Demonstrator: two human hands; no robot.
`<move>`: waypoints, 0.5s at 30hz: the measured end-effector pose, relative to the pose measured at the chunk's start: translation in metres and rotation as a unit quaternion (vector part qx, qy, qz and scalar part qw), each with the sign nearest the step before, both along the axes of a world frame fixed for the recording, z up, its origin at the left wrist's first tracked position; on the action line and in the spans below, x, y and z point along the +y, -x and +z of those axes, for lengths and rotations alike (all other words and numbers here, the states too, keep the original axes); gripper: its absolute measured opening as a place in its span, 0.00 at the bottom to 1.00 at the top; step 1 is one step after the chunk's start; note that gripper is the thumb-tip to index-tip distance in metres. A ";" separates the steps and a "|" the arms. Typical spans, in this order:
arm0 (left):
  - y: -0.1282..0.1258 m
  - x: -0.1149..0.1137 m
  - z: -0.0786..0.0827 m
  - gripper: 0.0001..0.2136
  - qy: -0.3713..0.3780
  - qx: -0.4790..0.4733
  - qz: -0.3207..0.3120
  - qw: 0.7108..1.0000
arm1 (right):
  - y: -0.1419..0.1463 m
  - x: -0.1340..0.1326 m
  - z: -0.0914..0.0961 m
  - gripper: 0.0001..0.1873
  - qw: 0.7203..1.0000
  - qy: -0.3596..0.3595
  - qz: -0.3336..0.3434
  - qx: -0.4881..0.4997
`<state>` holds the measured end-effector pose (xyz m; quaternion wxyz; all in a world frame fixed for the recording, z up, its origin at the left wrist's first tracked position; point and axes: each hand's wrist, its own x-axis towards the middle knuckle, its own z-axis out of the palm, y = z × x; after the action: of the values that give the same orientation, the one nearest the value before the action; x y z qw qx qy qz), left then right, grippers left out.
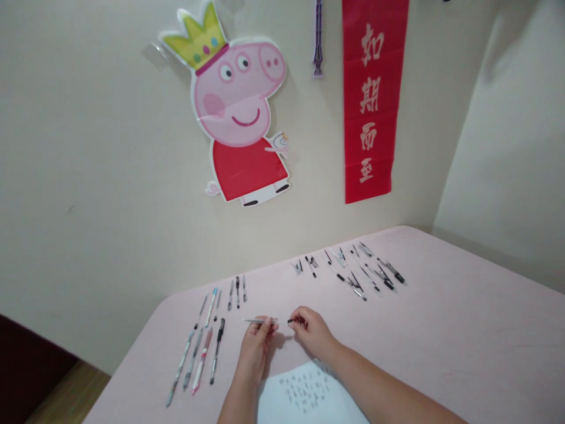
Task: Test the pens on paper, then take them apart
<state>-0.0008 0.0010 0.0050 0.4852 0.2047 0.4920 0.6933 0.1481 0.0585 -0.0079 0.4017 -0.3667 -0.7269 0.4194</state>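
Both hands meet over the pink table [441, 341], holding one thin pen [265, 321] level between them. My left hand [256, 347] pinches the clear barrel near its middle. My right hand [311, 331] pinches the dark end of the same pen. To the left of my hands lie several whole pens [203, 347] in rows. Farther back on the right lie several taken-apart pen parts [362, 271]. A white sheet with handwriting [309, 394] lies under my forearms.
The table's left edge drops to a wooden floor [66, 394]. A wall stands right behind the table with a cartoon pig cutout [241, 112] and a red banner with characters [373, 100]. A second wall closes the right side.
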 end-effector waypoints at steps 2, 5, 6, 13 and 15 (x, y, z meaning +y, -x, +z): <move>0.000 0.000 0.000 0.11 0.005 -0.004 0.012 1.000 | 0.000 0.001 0.000 0.04 1.000 -0.001 -0.004 -0.003; 0.000 0.001 0.000 0.09 0.012 -0.011 0.030 0.999 | 0.001 0.002 -0.002 0.05 1.000 -0.007 -0.015 -0.010; 0.001 0.001 0.000 0.08 0.012 -0.014 0.035 0.999 | 0.001 0.003 -0.002 0.05 1.000 -0.010 -0.021 -0.013; 0.004 0.005 -0.004 0.03 0.018 -0.030 0.058 0.998 | -0.010 0.010 -0.004 0.05 0.989 -0.053 -0.105 -0.089; 0.004 0.005 -0.003 0.03 0.022 -0.031 0.059 0.998 | -0.014 0.011 -0.003 0.05 0.983 -0.072 -0.116 -0.118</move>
<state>-0.0046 0.0062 0.0016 0.4631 0.1426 0.5032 0.7155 0.1618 0.0698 -0.0107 0.3844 -0.4656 -0.7501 0.2698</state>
